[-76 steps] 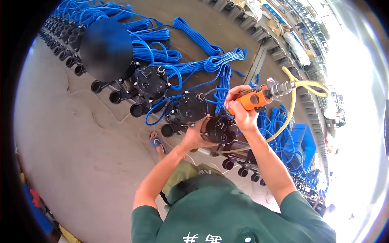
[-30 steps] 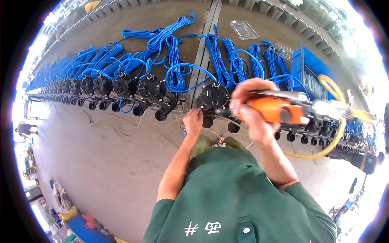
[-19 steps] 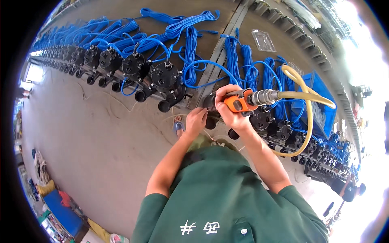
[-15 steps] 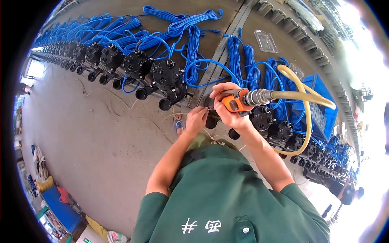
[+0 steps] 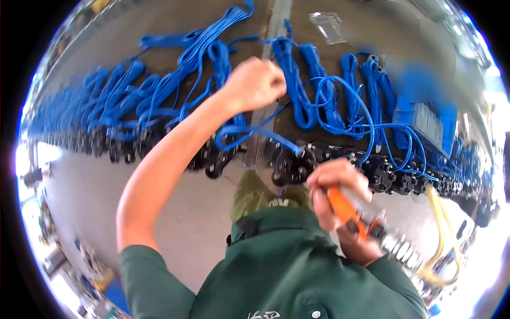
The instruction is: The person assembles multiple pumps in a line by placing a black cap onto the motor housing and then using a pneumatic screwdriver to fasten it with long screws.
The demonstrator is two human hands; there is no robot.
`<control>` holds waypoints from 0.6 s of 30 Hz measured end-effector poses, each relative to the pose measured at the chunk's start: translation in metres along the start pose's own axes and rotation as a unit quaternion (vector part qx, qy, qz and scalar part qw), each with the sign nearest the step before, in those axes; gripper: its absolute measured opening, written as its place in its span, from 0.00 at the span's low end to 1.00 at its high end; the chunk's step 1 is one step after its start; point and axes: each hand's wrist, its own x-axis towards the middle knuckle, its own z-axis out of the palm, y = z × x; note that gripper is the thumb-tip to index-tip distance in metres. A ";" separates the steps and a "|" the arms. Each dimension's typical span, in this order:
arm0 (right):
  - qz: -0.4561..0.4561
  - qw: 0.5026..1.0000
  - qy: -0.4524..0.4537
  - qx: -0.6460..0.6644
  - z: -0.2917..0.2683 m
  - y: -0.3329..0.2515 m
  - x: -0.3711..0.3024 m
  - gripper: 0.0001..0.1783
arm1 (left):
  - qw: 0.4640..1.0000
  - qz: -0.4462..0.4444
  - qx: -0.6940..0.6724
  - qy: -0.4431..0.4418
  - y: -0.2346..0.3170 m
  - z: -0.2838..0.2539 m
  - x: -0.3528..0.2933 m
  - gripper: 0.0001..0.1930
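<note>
My right hand (image 5: 340,186) is wrapped round an orange air tool (image 5: 346,210) with a metal coupling and a yellow hose (image 5: 441,234). It is tilted, close to the front of my green shirt. Just left of that hand is a black pump-like unit (image 5: 291,166) with a blue cable running from its top. My left hand (image 5: 256,84) is raised above the bench, between blue cable bundles (image 5: 228,29) on the left and another cable bundle (image 5: 292,85) on the right. Its fingers are curled shut and slightly blurred; what they hold, if anything, is hidden.
More black units (image 5: 382,175) line the bench edge to both sides, each trailing blue cable. A blue crate (image 5: 449,133) stands at the right, and a clear plastic bag (image 5: 328,27) lies at the back. A metal strip (image 5: 280,26) crosses the bench.
My left hand has moved up and away from the bench edge to above the cables. My right hand has drawn the orange tool down and right, toward me. The view has turned.
</note>
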 end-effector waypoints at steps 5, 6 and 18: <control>0.052 0.994 0.094 -0.025 0.012 -0.005 -0.005 0.13 | 0.911 0.279 -0.073 -0.293 -0.036 0.139 0.044 0.06; 0.074 0.989 0.128 -0.018 0.014 -0.008 -0.001 0.13 | 0.889 0.330 -0.095 -0.303 -0.038 0.161 0.045 0.06; 0.099 0.937 0.333 -0.046 0.008 -0.027 0.000 0.18 | 0.742 0.508 -0.113 -0.423 -0.011 0.187 0.095 0.06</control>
